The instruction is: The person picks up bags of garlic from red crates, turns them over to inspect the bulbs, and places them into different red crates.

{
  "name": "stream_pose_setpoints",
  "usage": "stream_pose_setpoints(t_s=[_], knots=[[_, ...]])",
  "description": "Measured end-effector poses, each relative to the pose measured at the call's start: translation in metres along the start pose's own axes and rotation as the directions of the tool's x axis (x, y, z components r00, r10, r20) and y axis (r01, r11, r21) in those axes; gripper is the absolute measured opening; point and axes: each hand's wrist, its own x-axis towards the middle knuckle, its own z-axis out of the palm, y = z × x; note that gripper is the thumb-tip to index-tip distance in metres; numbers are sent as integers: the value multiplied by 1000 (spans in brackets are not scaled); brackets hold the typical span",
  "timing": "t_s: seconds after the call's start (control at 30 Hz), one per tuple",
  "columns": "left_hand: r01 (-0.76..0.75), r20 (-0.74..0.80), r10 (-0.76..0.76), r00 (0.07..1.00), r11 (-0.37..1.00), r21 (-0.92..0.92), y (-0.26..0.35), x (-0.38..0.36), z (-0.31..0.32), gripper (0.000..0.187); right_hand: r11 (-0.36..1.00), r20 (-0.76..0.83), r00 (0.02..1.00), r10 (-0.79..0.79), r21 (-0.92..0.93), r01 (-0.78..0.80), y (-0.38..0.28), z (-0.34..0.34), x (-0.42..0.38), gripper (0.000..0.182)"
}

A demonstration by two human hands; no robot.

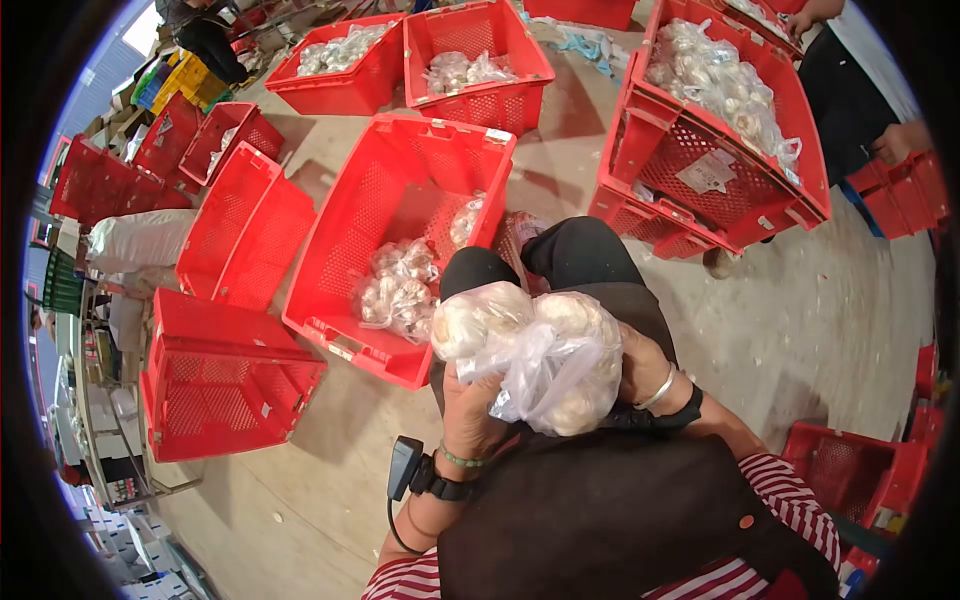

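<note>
Over my lap I hold a clear plastic bag of garlic bulbs (570,365), its top gathered and knotted in the middle. My left hand (472,405) grips it from the lower left, fingers partly hidden beneath the plastic. Round the right side of the bag my right hand (645,368) is wrapped, most of its fingers out of sight behind it. Just beyond my knees stands a red plastic crate (345,225) with several bagged garlic bulbs (398,290) lying at its near end.
Stacked red crates (690,175) full of bagged garlic stand at the right front. Two more garlic crates (480,105) sit ahead. Several red crates (235,385) are on the left, near a metal shelf. A co-worker's hand (900,142) is at the far right.
</note>
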Motion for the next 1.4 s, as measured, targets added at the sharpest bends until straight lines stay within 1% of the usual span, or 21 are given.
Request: stream_pose_setpoints(t_s=[0.1, 0.17, 0.23, 0.27, 0.3, 0.37, 0.53, 0.6, 0.63, 0.7, 0.73, 0.8, 0.9, 0.93, 0.97, 1.03, 1.07, 1.1, 1.2, 1.27, 1.4], knots=[[54, 6, -54, 999, 997, 55, 4, 0, 5, 55, 996, 85, 995, -54, 81, 47, -4, 0, 5, 79], [82, 17, -84, 996, 993, 87, 7, 1, 4, 57, 943, 48, 997, -59, -326, 72, -9, 1, 6, 79], [73, 164, -76, 983, 997, 22, 10, 0, -10, 63, 960, 7, 998, -67, -271, 66, -15, 6, 5, 76], [224, -32, -222, 975, 962, 157, 21, 1, -1, 71, 936, 16, 996, -87, -340, 87, -17, 5, 4, 75], [232, -39, -229, 973, 959, 161, 21, 1, -4, 71, 907, 29, 994, -103, -408, 105, -19, 3, 3, 74], [186, 161, -191, 968, 982, 45, 16, 0, -20, 77, 887, 60, 990, -130, -438, 143, -20, 3, 4, 71], [137, 96, -161, 982, 966, 218, 22, 6, -11, 79, 816, 157, 964, -214, -514, 265, -27, 11, 8, 69], [-16, 290, -127, 949, 896, 443, 29, 18, 3, 78, 798, 131, 984, -124, -576, 177, -29, 16, 10, 69], [-13, 289, -129, 949, 897, 443, 31, 23, 8, 78, 768, 105, 994, -34, -634, 93, -29, 16, 11, 70], [-205, 442, -39, 896, 847, 491, 29, 27, 15, 78, 761, 82, 996, -34, -644, 79, -19, 8, 13, 67], [-93, 309, -30, 951, 921, 377, 23, 16, 16, 79, 875, -4, 1000, 15, -485, -15, -15, 4, 15, 64], [-79, 255, -13, 967, 934, 349, 17, 20, 10, 78, 960, -104, 986, 130, -235, -152, -12, -4, 19, 64], [30, 34, -41, 999, 959, 281, 19, 29, 30, 61, 951, -22, 1000, -16, -309, 9, -8, -4, 18, 73], [65, 14, -72, 997, 957, 283, 21, 33, 38, 58, 802, 9, 991, -136, -586, 115, -6, -3, 21, 81], [102, -9, -104, 995, 953, 284, 22, 35, 43, 55, 806, 6, 991, -131, -582, 110, -5, -4, 23, 81], [190, 14, -195, 981, 970, 153, 21, 40, 34, 54, 877, -136, 988, 70, -463, -126, -8, -11, 27, 79], [278, 52, -279, 959, 960, 23, 22, 40, 30, 53, 976, -165, 980, 115, -166, -143, -2, -24, 29, 65], [282, 86, -283, 955, 959, 24, 24, 37, 32, 59, 976, -171, 979, 114, -163, -142, 1, -31, 30, 65], [196, 226, -232, 946, 966, 170, 15, 28, 29, 66, 858, 115, 968, 224, 447, -252, 10, -53, 30, 41], [61, 124, -112, 986, 931, 359, 4, 21, 34, 72, 830, 104, 964, 243, 492, -262, 15, -59, 31, 39], [119, 27, -129, 991, 963, 241, -2, 21, 35, 71, 841, 1, 984, 179, 519, -154, 0, -43, 19, 39]])
